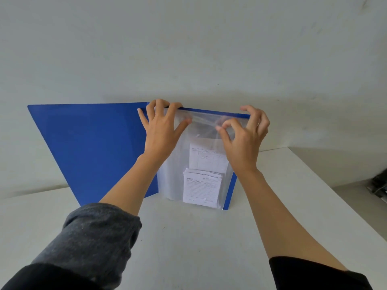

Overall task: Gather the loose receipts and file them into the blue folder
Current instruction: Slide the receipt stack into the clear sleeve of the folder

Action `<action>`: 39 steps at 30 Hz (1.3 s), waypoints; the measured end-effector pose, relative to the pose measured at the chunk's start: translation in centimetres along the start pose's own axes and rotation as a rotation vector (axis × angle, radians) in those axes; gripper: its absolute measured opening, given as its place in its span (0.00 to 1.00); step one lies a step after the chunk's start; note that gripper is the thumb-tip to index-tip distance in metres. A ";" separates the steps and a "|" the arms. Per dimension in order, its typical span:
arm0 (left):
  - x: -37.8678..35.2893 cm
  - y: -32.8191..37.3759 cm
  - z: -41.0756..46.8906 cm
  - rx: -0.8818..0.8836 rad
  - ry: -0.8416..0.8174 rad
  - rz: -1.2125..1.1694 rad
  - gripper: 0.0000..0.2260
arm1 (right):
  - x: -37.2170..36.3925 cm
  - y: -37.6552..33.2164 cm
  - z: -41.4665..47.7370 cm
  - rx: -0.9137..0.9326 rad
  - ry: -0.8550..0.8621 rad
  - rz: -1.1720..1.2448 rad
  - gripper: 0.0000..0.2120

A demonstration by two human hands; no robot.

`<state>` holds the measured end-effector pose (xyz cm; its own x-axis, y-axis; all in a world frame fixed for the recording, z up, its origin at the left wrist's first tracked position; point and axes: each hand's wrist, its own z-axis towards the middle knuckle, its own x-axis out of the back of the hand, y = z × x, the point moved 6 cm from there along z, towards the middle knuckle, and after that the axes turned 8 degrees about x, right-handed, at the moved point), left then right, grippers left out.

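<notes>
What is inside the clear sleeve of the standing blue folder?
Inside the clear sleeve: a stack of receipts at the bottom, one printed sheet above. The right hand hides that sheet's top corner; sheet count unclear.

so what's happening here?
A person has the blue folder standing open on the white table. Both hands are at the top edge of a clear sleeve inside it: the left hand holds the top near the spine, and the right hand pinches the plastic as if working the opening. A stack of receipts sits at the bottom of the sleeve, with another sheet behind and above it. No loose receipts are visible on the table.
</notes>
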<state>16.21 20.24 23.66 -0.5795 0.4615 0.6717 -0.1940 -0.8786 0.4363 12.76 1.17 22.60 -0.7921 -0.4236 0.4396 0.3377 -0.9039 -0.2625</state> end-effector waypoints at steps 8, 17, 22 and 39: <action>0.4 -0.1 -0.1 0.003 -0.023 0.023 0.16 | -0.4 -0.7 0.6 0.029 -0.050 0.048 0.07; 0.3 0.1 -0.2 0.026 -0.024 0.035 0.16 | 1.0 -1.3 1.1 0.118 -0.025 0.057 0.02; 0.2 0.3 -0.3 0.024 -0.025 0.045 0.16 | 0.0 -0.5 0.0 0.083 -0.175 0.012 0.07; 0.1 0.3 -0.2 0.024 -0.013 0.022 0.15 | 0.1 0.1 0.5 0.030 -0.075 0.026 0.04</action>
<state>15.98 19.98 23.73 -0.5732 0.4440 0.6887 -0.1620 -0.8853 0.4359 12.98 1.03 23.06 -0.7426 -0.4496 0.4964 0.3740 -0.8932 -0.2496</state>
